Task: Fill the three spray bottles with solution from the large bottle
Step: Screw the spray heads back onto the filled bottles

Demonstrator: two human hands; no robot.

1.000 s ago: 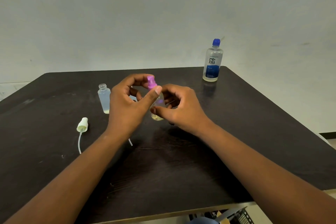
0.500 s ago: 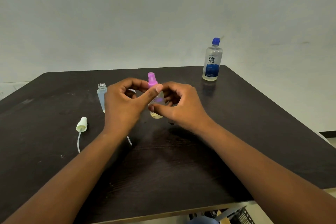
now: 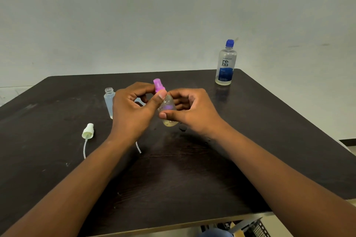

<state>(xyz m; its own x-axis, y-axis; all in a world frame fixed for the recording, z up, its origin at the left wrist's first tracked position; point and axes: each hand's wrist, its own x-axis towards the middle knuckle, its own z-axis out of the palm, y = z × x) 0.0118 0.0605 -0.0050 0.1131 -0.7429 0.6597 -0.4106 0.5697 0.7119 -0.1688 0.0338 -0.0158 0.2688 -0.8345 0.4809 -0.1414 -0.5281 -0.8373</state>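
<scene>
Two bare forearms run up from the near edge of the dark table, one from about 7 o'clock and one from about 5 o'clock, and meet just past the middle of the view. Nearest, at about 9 o'clock of the hands, a white spray head lies on its side on the tabletop with its thin dip tube trailing toward the near edge. A second thin tube pokes out from under the left wrist (what it belongs to cannot be told).

At the centre, the left hand pinches the pink spray top of a small clear spray bottle between its thumb tip and curled forefinger. The right hand curls round the bottle's body from the 3 o'clock side, thumb across the front and fingers behind it. A little yellowish liquid sits in the bottom of this bottle, which leans slightly to the left; whether its base touches the table is unclear.

Just beyond the left hand, at about 10 o'clock, an uncapped clear bottle stands upright, partly hidden by the knuckles.

Farthest, at about 1 o'clock near the table's far right corner, the large bottle stands upright with a blue cap and a blue-and-white label reading "renu".
</scene>
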